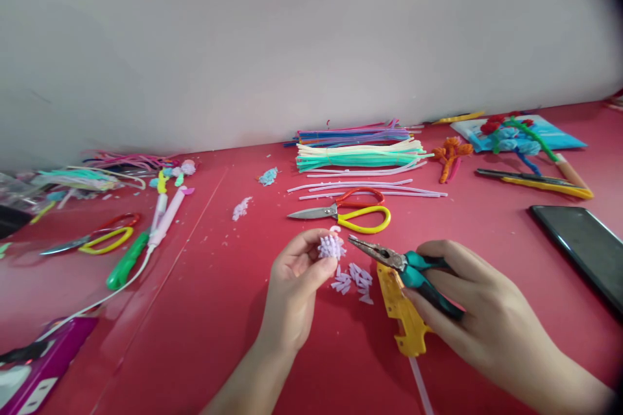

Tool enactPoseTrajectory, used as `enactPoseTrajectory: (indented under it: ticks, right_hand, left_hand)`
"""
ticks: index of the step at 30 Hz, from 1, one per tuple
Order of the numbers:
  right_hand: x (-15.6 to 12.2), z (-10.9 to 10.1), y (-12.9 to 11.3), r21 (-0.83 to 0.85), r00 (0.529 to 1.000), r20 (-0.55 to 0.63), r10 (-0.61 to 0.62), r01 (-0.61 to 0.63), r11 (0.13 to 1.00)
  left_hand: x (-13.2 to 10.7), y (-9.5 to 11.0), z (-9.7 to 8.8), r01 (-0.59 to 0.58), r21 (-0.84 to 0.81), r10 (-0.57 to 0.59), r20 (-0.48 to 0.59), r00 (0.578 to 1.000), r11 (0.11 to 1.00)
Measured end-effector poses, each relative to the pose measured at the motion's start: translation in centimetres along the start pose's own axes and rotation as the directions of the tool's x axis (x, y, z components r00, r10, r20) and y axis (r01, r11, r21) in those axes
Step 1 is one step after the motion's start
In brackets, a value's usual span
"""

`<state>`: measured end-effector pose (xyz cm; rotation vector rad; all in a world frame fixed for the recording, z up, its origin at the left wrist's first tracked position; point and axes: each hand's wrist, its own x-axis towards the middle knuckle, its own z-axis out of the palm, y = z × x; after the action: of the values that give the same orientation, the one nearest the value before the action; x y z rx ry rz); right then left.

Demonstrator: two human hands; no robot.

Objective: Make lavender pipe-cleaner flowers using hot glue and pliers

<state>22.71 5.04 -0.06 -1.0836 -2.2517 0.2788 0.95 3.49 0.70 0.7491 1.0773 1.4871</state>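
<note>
Between the thumb and fingers of my left hand (294, 285) is a small lilac ball (331, 247) of short fuzzy pieces, like cut pipe cleaner. My right hand (481, 301) grips teal-and-black needle-nose pliers (413, 266), whose jaws point left and end just right of the ball, apart from it. Loose lilac cut pieces (361, 279) lie on the red table below the ball. A yellow glue gun (403, 318) lies under the pliers, partly hidden by my right hand. Beyond my hands rest scissors (348, 213) with one red and one yellow handle.
Bundles of pipe cleaners (360, 154) lie at the back against the grey wall, several lilac stems in front. To the right are a black phone (579, 253), tweezers (535, 183) and an orange pipe-cleaner figure (451, 154). At left lie other scissors (104, 237), a corded pink tool (168, 217) and a purple power strip (56, 363).
</note>
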Motion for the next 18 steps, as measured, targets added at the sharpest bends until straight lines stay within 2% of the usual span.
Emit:
enactPoseTrajectory:
  ticks: [5, 18]
  right_hand:
    - [-0.32, 0.34, -0.12, 0.191, 0.993, 0.095, 0.064, -0.081, 0.978]
    - [-0.47, 0.65, -0.03, 0.254, 0.980, 0.173, 0.094, -0.137, 0.957]
  left_hand:
    - [0.00, 0.04, 0.05, -0.011, 0.024, 0.012, -0.016, 1.000, 1.000]
    - [-0.09, -0.25, -0.11, -0.011, 0.045, 0.009, 0.038, 0.999, 0.999]
